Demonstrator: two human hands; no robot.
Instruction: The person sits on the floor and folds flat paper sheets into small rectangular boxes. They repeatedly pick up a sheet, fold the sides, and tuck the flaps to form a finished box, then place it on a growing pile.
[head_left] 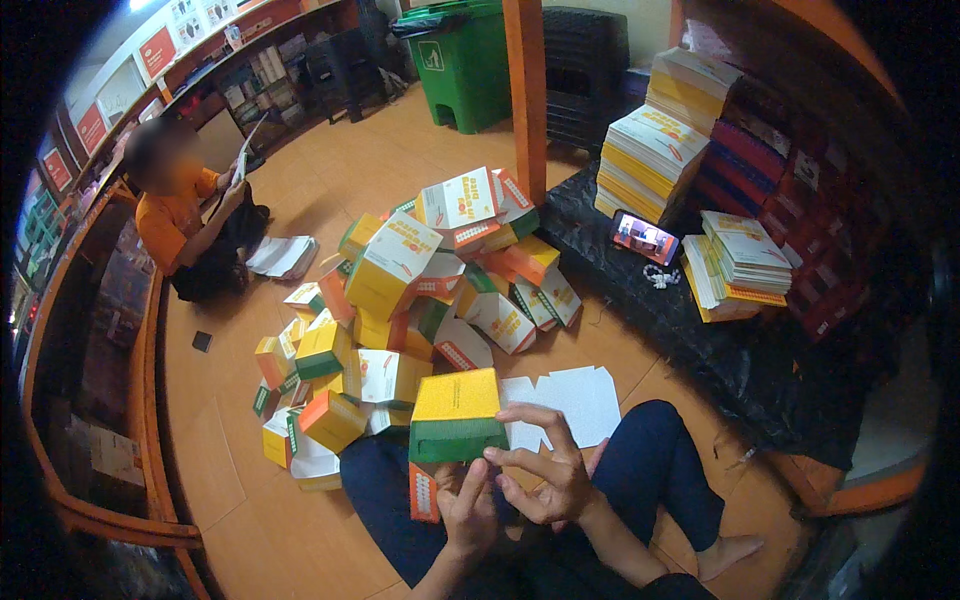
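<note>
Hands: both come up from the near edge over the person's crossed legs in dark blue trousers (660, 470), close together at the middle of the view.
Left hand (465, 510): closed on the near underside of a folded carton (455, 415), fingers curled up against its green front face; it also seems to press an orange flap below, though that part is half hidden.
Right hand (550, 470): fingers spread wide and loosely bent, holding nothing; the fingertips stand just beside the carton's right near corner, barely touching if at all.
Carton: yellow top, green front, lying just beyond both hands, slightly to the left; its long axis runs left to right across the view.
Key relation: the carton sits away from the grip, on the far side of the palms, and the left hand is the nearer one, already bearing it.
Flat blank (565, 400): white unfolded card on the floor, just right of the carton, beyond the right hand.
Pile (420, 290): many folded yellow, green and orange boxes heaped farther off, centre and left.
Right, far: stacks of flat cartons (655, 150) and a lit phone (645, 237) on a dark cloth.
Far left: a seated co-worker in an orange shirt (175, 215) holding card.
Far back: green bin (460, 60).
</note>
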